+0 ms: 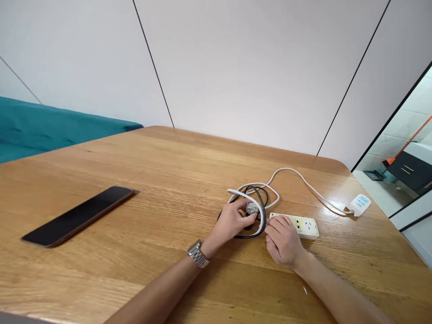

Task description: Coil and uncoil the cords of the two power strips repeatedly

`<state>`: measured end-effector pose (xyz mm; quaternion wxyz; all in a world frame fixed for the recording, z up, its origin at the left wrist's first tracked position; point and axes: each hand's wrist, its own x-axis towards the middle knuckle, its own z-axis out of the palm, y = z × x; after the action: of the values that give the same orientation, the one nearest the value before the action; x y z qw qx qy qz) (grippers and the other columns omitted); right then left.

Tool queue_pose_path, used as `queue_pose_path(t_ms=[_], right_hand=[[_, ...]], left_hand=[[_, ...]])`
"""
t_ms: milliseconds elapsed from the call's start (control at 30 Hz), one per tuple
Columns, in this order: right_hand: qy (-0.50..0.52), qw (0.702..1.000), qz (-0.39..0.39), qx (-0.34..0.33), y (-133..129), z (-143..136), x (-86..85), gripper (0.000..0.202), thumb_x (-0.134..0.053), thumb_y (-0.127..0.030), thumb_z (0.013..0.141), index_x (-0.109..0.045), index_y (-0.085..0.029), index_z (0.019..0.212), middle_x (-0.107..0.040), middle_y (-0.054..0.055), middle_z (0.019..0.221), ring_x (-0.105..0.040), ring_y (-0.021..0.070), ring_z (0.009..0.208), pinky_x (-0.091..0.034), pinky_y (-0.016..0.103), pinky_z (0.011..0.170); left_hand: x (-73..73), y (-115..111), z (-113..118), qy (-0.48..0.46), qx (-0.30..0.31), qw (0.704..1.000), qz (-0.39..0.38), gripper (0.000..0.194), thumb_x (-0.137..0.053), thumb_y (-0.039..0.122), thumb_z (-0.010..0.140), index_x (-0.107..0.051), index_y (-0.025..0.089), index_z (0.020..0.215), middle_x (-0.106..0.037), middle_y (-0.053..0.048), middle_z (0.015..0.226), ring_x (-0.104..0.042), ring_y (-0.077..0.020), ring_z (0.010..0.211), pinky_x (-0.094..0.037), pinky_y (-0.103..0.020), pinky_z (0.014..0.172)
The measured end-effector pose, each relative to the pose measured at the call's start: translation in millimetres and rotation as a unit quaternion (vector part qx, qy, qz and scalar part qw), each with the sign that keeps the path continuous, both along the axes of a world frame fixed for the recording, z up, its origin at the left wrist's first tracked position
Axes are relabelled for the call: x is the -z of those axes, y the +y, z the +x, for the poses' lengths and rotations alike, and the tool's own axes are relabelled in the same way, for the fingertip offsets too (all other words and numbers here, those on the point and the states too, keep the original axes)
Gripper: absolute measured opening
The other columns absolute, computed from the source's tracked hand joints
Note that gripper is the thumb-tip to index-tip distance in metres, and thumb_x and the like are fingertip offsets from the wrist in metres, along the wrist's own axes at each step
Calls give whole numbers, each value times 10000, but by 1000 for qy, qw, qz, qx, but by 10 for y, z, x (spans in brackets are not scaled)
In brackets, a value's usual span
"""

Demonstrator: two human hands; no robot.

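Left hand (232, 221) pinching the grey plug (252, 208) between thumb and fingers, lower right of centre! Right hand (282, 239) curls its fingers against the coiled cables (262, 219), grip unclear; power strip (309, 228) alongside. Wooden table (182, 180) below, teal sofa (57, 128) left, pale wall (243, 72) across the top.

Left hand (232, 221) holding a grey plug (251, 209) amid looped black and white cables (263, 220), right hand (284, 240) with curled fingers at their right edge, white power strip (309, 227) just behind it, dark tablet (79, 216) well left of both hands, wooden table (189, 180) beneath.
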<state>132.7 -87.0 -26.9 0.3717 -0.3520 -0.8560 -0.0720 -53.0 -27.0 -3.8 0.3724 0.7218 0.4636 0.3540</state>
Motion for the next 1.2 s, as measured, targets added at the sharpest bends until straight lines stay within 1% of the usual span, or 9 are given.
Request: queue_pose_path(t_ms=[167,333,567,733,833,933,1033,1100,1200], right_hand=[[-45,998,-17,36,-22,2,10,207,-434,-213,877,-641,-198,874,-650,69,937,-530,199,875,-395,352,803],[0,988,-16,155,-13,28,35,144,-506,-235,841,-631,-182,890,-622,82,922,-524,219,862,-390,358,786],[-41,956,-96,272,67,49,92,605,-616,-317,789,-429,-93,1319,-592,181,1194,-516,309,1074,-370,446,933],[-40,955,-143,256,60,75,77,528,-575,-292,835,-437,-139,1321,-667,138,1093,-593,275,984,-402,406,891],[-40,956,-151,249,53,86,65,510,-561,-307,854,-447,-133,1319,-670,135,1101,-599,272,990,-401,398,889],[-39,957,-146,248,54,82,55,496,-552,-299,857,-454,-153,1320,-664,133,1126,-595,270,1007,-398,400,889],[-37,957,-142,250,56,68,38,480,-548,-308,858,-468,-166,1310,-664,130,1125,-595,266,1008,-397,401,888],[-35,957,-144,250,54,56,26,478,-544,-326,858,-475,-160,1301,-662,128,1128,-592,265,1010,-398,399,887],[-31,954,-152,256,50,42,20,489,-555,-313,834,-485,-141,1287,-660,126,1128,-584,269,1009,-397,398,887]], left_hand=[[61,123,266,-77,14,995,-69,444,-741,381,635,-642,139,994,-665,-48,806,-604,-159,620,-472,-229,506],[97,81,339,-157,43,967,-198,713,-809,364,574,-532,140,1192,-622,-113,1083,-592,-105,554,-468,-220,470],[72,-13,230,-212,153,944,-200,633,-746,349,657,-543,126,1213,-646,-98,1011,-627,-160,765,-514,-260,646],[36,-8,192,-128,189,972,-64,373,-581,349,803,-634,131,1101,-682,-85,970,-629,-200,892,-500,-302,784],[59,-50,166,-11,118,992,50,308,-481,338,863,-689,145,982,-697,-60,843,-622,-172,756,-484,-272,712],[21,-130,115,84,19,980,178,316,-457,342,869,-720,167,864,-661,-37,651,-523,-126,530,-430,-251,582],[-209,-93,61,63,-36,957,281,330,-436,349,881,-718,179,854,-668,-36,657,-513,-115,525,-425,-243,583],[-434,82,56,66,-45,953,292,330,-443,359,888,-713,170,886,-672,-32,675,-534,-119,558,-426,-238,591],[-688,526,122,153,37,958,238,274,-536,333,845,-707,163,975,-695,-37,770,-582,-143,642,-439,-244,634]])
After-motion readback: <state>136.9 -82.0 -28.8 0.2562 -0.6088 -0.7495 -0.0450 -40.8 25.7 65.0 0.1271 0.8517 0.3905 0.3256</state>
